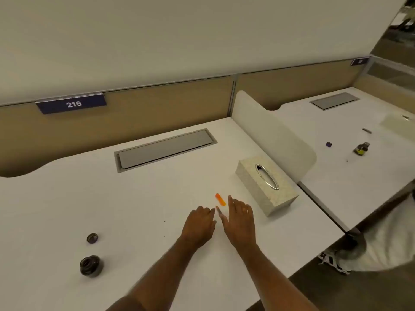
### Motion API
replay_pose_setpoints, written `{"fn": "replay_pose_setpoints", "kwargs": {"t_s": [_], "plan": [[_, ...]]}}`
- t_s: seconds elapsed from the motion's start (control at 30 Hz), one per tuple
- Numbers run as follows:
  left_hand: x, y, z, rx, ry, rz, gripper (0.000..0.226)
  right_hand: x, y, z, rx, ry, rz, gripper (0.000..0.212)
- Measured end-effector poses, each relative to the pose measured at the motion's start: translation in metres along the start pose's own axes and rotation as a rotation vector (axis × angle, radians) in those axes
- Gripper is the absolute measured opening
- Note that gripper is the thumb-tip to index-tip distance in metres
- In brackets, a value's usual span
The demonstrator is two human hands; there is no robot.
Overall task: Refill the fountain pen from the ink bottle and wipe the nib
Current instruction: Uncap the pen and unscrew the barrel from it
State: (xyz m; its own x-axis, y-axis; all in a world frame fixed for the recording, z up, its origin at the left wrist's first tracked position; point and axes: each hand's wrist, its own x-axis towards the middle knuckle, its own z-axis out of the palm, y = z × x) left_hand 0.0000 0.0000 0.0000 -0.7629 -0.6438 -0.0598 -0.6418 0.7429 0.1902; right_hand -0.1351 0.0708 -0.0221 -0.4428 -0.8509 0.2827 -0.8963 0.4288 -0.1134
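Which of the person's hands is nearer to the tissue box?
Right. The right hand lies just left of the tissue box; the left hand is farther left, beyond the right one.

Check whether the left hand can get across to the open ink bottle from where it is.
Probably yes. The left hand lies by the pen parts mid-desk, and only bare desk shows between it and the ink bottle near the front left. The bottle's cap sits behind the bottle, off that path.

White desk [139,198] is carrying a tissue box [266,185]. Orange pen piece [220,199] is lying just left of the box; open ink bottle [90,265] and its cap [92,238] are sitting well left of it, apart.
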Motion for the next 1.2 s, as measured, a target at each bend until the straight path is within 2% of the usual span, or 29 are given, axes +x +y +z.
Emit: {"fn": "replay_pose_setpoints", "kwargs": {"t_s": [0.2,0.33,0.57,0.7,0.87,0.97,1.1,1.2], "plan": [[0.02,0.02,0.007,-0.314,-0.017,-0.307,0.036,-0.008,0.02,0.006,0.005,-0.107,0.021,0.036],[0.032,0.027,0.011,-0.46,-0.024,-0.498,0.032,-0.009,0.022,0.015,0.008,-0.108,0.008,0.03],[0.042,0.027,0.018,-0.645,-0.037,-0.621,0.024,-0.005,0.018,0.031,0.01,-0.156,0.02,0.019],[0.044,0.021,0.021,-0.743,-0.037,-0.675,0.029,-0.001,0.014,0.033,0.064,-0.179,0.077,0.017],[0.045,0.013,0.016,-1.182,0.05,-0.743,0.033,0.005,0.002,0.023,0.262,-0.11,0.116,0.017],[0.038,0.01,0.004,-1.382,0.135,-0.72,0.028,0.008,-0.008,0.014,0.408,-0.052,0.147,0.018],[0.021,0.003,-0.02,-1.47,0.21,-0.663,0.024,0.009,-0.022,-0.009,0.651,-0.089,0.149,0.015],[0.005,-0.006,-0.041,-1.498,0.228,-0.608,0.023,0.011,-0.033,-0.034,0.96,-0.234,0.219,0.016]]}}
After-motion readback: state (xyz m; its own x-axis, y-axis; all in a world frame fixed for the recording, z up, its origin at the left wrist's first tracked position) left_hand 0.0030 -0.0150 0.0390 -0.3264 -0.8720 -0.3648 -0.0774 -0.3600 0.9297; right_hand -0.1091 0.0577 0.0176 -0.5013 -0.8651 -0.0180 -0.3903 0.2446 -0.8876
